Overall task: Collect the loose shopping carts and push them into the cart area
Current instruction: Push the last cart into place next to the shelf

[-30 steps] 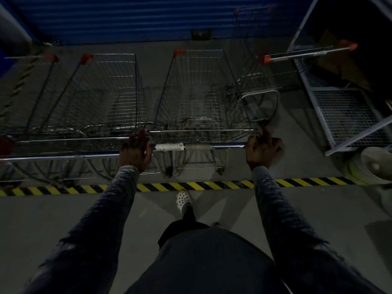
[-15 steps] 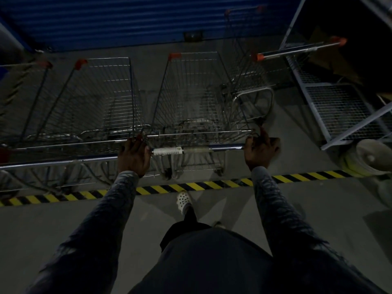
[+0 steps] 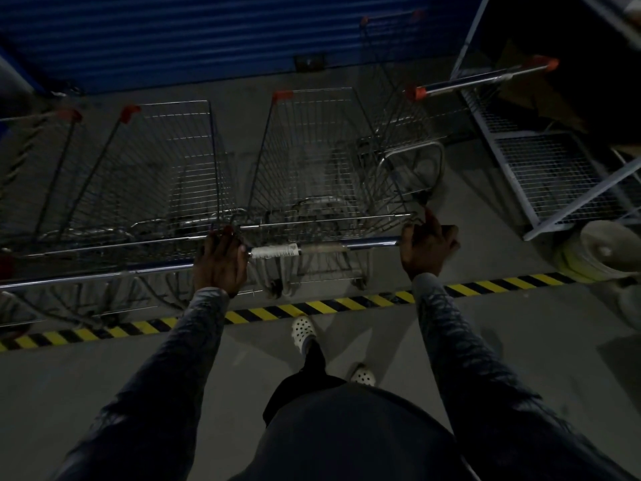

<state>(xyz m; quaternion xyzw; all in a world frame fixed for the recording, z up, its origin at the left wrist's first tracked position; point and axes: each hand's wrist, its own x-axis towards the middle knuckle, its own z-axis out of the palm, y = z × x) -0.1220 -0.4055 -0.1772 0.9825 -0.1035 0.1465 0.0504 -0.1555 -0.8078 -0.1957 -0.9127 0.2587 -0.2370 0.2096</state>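
A wire shopping cart [image 3: 312,161] stands in front of me, its basket past the yellow-black floor stripe [image 3: 312,307]. My left hand [image 3: 220,262] grips the left end of its handle bar [image 3: 364,244], and my right hand [image 3: 428,248] grips the right end. To its left another wire cart [image 3: 166,168] stands parallel, its own handle bar [image 3: 86,276] reaching toward my left hand. A further cart [image 3: 409,133] on the right faces the other way, its red-capped handle [image 3: 482,78] up at the back right.
A blue corrugated wall [image 3: 208,36] closes the far side. A grey metal mesh rack [image 3: 541,168] stands at right, with a pale bucket [image 3: 603,255] at its foot. More cart frames [image 3: 38,161] sit at far left. Bare concrete floor [image 3: 104,376] lies behind the stripe.
The view has shifted slightly left and the cart has edged forward over the stripe. My rear foot has come into sight. Both hands keep their hold on the handle.
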